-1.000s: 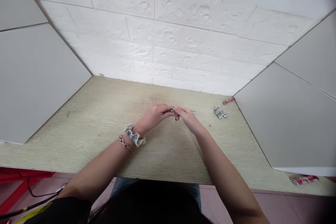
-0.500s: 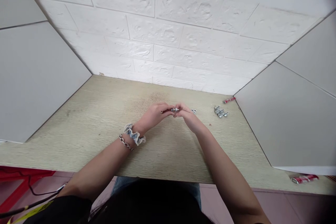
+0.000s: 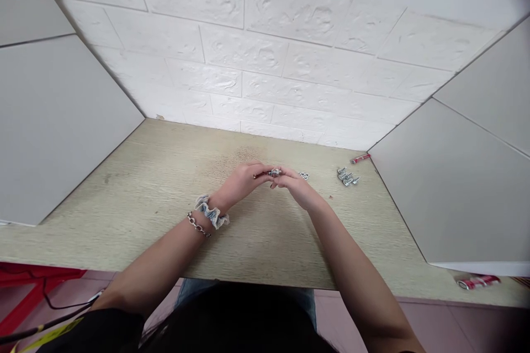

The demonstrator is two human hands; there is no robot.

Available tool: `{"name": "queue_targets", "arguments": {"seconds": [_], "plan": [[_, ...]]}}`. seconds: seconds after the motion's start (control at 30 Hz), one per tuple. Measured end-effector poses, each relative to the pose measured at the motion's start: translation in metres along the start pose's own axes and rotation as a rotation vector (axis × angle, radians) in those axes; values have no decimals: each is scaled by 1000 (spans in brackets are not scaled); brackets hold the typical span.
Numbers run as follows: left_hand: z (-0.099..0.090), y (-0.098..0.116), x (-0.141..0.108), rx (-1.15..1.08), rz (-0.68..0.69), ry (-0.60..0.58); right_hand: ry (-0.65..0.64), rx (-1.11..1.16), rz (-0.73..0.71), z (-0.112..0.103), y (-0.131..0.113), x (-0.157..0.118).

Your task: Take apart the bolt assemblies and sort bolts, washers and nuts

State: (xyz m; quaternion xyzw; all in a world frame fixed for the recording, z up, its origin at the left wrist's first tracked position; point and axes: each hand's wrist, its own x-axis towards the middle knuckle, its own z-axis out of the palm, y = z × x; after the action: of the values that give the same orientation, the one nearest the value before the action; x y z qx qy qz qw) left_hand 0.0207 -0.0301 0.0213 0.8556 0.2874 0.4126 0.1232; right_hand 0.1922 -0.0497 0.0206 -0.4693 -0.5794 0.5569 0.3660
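Metal bolt (image 3: 275, 172) lies crosswise over the bench (image 3: 265, 242), pinched in the fingers of your left hand (image 3: 243, 181), seemingly to steady it, while your right hand's (image 3: 298, 185) fingers flank its other end, contact too small to tell, nuts (image 3: 304, 175) conveniently just beside.

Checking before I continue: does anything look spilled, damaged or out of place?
Yes: reddish-brown speckles mar the pale wood-grained tabletop just beyond the bare left hand, unlike the paler surface around them. Stain or wear, I cannot tell.
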Motion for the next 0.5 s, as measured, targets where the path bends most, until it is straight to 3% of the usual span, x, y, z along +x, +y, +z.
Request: {"name": "queue_targets", "arguments": {"seconds": [0.13, 0.27, 0.37, 0.5], "plan": [[1, -1, 0, 2, -7, -3, 58, 45, 37, -1, 2, 1], [2, -1, 0, 28, 28, -14, 81, -59, 99, 2, 1, 2], [0, -2, 0, 47, 40, -10, 56, -117, 54, 3, -2, 0], [-3, -5, 0, 47, -13, 20, 73, -13, 6, 1, -3, 0]]}}
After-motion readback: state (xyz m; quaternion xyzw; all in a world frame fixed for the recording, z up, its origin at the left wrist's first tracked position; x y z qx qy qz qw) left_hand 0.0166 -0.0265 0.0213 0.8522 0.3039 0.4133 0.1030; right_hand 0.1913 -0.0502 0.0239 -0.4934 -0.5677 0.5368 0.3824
